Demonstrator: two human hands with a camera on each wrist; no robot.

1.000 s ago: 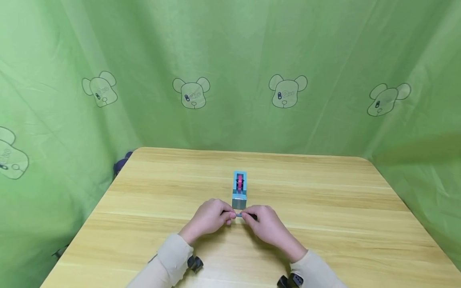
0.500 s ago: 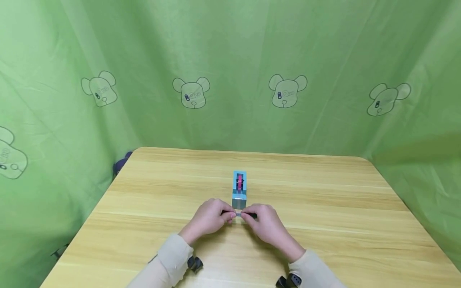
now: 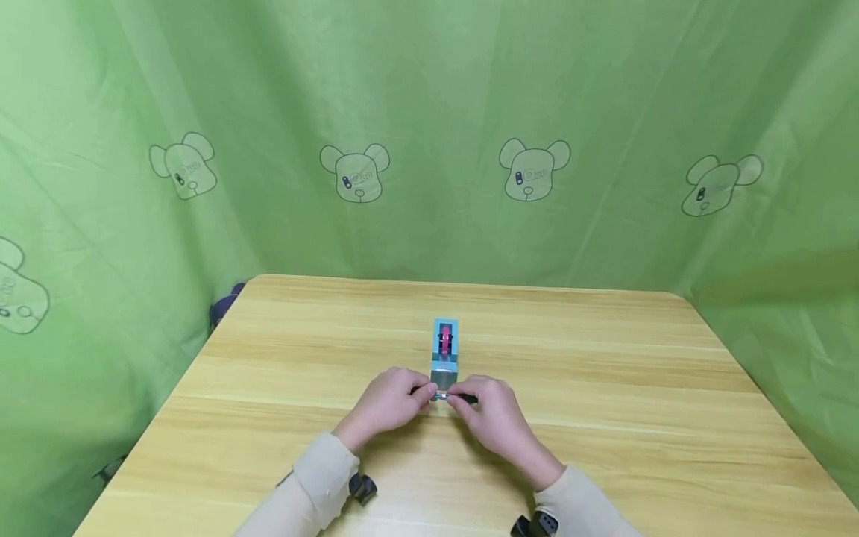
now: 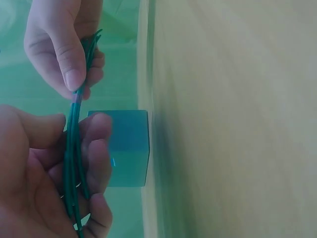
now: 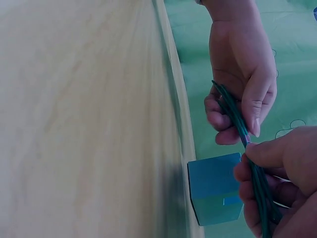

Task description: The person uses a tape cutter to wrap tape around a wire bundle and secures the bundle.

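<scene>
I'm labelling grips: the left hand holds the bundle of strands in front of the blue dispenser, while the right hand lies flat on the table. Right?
Not quite: rather than lying flat, the right hand also grips the bundle of strands, as the right wrist view shows. The left hand and blue dispenser are as you say.

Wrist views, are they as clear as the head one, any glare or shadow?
Head: less hazy, pale glare on the near table; left wrist: washed out, table grain smeared, green strands clearer; right wrist: also hazy, shadowy patch beside the blue dispenser.
</scene>
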